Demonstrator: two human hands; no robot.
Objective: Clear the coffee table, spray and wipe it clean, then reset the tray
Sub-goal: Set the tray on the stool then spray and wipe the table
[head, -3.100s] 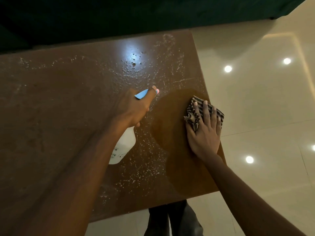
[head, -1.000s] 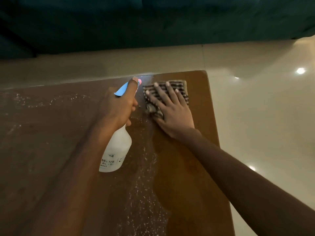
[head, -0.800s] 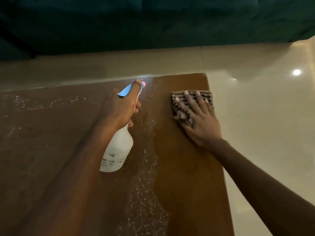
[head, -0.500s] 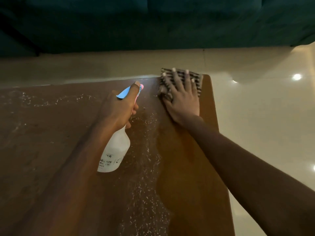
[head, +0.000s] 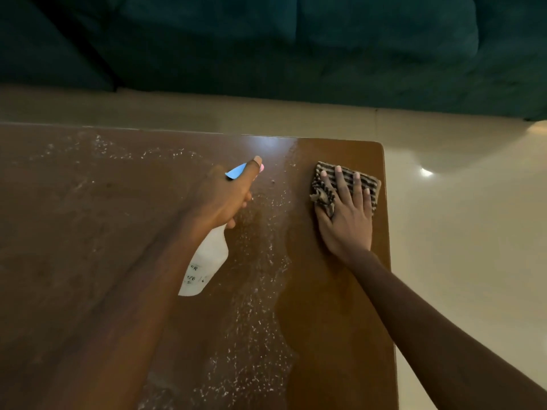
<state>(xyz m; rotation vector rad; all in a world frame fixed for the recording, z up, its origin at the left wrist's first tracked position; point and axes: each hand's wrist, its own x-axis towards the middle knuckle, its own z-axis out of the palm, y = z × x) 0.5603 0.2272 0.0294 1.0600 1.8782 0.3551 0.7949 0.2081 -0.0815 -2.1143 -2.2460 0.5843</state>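
The brown coffee table (head: 88, 232) fills most of the view. White spray droplets lie in a band down its middle and along its far edge, and the strip on the right looks wiped. My left hand (head: 225, 196) grips a white spray bottle (head: 205, 264) with a blue and pink head, held above the table's middle. My right hand (head: 346, 214) presses flat, fingers spread, on a striped cloth (head: 321, 186) near the far right corner. No tray is in view.
A dark teal sofa (head: 296, 48) runs along the far side, with a strip of floor between it and the table. Glossy cream floor tiles (head: 473, 232) lie to the right of the table's edge.
My right hand has slid the cloth from the table's far edge back toward me and to the right. My left hand with the bottle has stayed near the middle.
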